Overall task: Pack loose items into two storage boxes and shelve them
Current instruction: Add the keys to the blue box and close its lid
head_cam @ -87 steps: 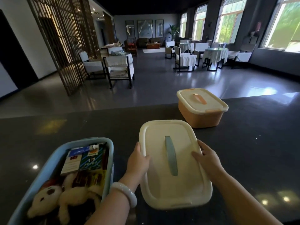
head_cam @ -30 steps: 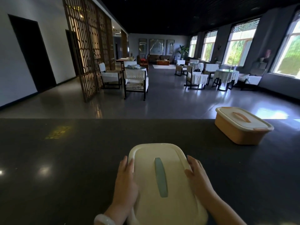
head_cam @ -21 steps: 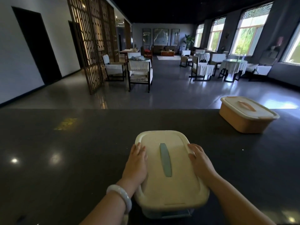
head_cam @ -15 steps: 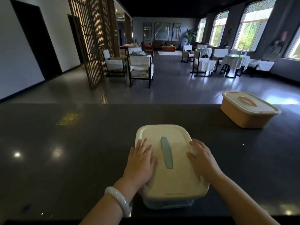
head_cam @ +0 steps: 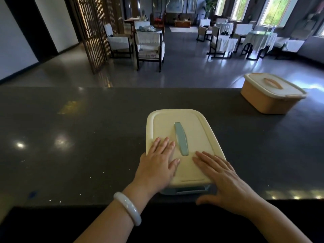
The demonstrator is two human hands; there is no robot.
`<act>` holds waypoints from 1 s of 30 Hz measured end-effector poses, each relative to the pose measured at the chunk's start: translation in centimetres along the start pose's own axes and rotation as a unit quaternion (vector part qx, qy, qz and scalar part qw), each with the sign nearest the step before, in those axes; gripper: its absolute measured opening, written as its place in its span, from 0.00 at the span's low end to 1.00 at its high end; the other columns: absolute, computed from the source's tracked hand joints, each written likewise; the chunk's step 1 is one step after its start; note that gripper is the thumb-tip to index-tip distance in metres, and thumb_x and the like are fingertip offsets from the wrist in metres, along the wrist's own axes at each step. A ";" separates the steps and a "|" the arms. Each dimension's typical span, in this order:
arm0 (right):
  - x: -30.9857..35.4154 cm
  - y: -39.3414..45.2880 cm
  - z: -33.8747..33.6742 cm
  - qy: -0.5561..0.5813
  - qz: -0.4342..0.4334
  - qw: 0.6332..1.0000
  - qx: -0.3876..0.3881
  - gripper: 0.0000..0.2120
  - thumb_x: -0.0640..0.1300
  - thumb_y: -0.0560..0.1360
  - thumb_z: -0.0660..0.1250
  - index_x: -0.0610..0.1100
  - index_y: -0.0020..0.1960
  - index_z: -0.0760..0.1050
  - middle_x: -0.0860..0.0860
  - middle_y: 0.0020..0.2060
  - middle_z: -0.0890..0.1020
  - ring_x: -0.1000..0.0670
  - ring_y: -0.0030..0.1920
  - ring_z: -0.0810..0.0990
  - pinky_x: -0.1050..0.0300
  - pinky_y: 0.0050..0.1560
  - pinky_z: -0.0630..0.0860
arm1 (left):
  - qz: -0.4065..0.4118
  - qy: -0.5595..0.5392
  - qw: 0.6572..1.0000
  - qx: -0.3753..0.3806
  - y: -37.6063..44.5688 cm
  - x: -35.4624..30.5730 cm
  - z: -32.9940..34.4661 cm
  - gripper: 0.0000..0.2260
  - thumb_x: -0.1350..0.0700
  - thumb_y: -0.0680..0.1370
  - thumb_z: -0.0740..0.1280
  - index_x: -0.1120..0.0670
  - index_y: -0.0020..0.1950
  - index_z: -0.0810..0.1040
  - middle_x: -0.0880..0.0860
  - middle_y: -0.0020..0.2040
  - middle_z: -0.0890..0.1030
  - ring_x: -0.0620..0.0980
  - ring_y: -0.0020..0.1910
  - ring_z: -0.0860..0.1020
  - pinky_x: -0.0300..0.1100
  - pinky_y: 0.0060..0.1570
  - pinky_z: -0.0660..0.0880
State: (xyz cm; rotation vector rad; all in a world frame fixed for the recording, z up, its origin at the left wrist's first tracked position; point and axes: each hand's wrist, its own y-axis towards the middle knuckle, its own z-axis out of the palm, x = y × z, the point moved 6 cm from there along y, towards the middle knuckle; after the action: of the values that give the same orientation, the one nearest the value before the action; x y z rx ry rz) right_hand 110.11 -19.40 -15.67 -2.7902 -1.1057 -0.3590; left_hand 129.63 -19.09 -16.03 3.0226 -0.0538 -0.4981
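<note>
A blue storage box stands near the front edge of the dark counter, covered by a cream lid with a blue handle. Only a strip of the blue box shows under the lid's near edge. My left hand lies flat, palm down, on the lid's near left part. My right hand rests flat on the near right corner, its thumb down by the box's front. At the counter's far right sits an orange storage box with a cream lid and orange handle, closed.
Beyond the counter's far edge lies a glossy floor with chairs and cloth-covered tables and a wooden lattice screen on the left. Windows line the right wall.
The lid has gone from the counter onto the blue box, hiding the packed items. My hands slid from the lid's sides to lie flat on its near end.
</note>
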 end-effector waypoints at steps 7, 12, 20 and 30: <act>0.3 -0.3 -0.3 0.042 -0.003 0.996 -0.085 0.40 0.75 0.69 0.57 0.62 0.76 0.52 0.67 0.75 0.50 0.64 0.75 0.46 0.61 0.74 0.43 | 0.007 -0.004 1.000 -0.004 0.1 0.0 0.1 0.28 0.37 0.80 0.48 0.43 0.79 0.51 0.40 0.79 0.47 0.41 0.77 0.41 0.54 0.69 0.62; 0.0 -0.2 -0.4 0.065 -0.010 0.995 -0.081 0.34 0.74 0.71 0.55 0.66 0.74 0.52 0.69 0.74 0.52 0.65 0.75 0.47 0.56 0.75 0.50 | 0.012 -0.005 1.000 -0.005 0.2 0.2 0.2 0.28 0.36 0.80 0.46 0.43 0.78 0.51 0.40 0.79 0.46 0.41 0.77 0.41 0.55 0.69 0.61; 0.3 -0.1 -1.0 0.107 0.008 0.985 -0.138 0.30 0.69 0.72 0.60 0.59 0.72 0.65 0.65 0.72 0.63 0.65 0.73 0.56 0.54 0.75 0.57 | 0.017 0.003 1.000 0.004 0.3 0.3 0.4 0.28 0.37 0.79 0.43 0.42 0.79 0.49 0.40 0.79 0.46 0.42 0.77 0.40 0.53 0.71 0.59; 0.2 0.1 -1.6 0.127 0.029 0.988 -0.086 0.32 0.69 0.68 0.64 0.64 0.70 0.63 0.71 0.70 0.59 0.71 0.71 0.51 0.73 0.70 0.45 | -0.010 0.016 1.000 0.007 5.7 1.0 -1.6 0.31 0.33 0.77 0.44 0.46 0.76 0.59 0.46 0.78 0.51 0.48 0.78 0.43 0.61 0.72 0.40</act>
State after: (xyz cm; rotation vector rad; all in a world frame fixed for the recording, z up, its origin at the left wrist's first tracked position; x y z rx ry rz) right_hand 110.05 -19.70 -14.11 -2.8098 -0.9736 -0.8157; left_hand 131.01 -24.75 -14.38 3.0465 -0.0249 -0.4534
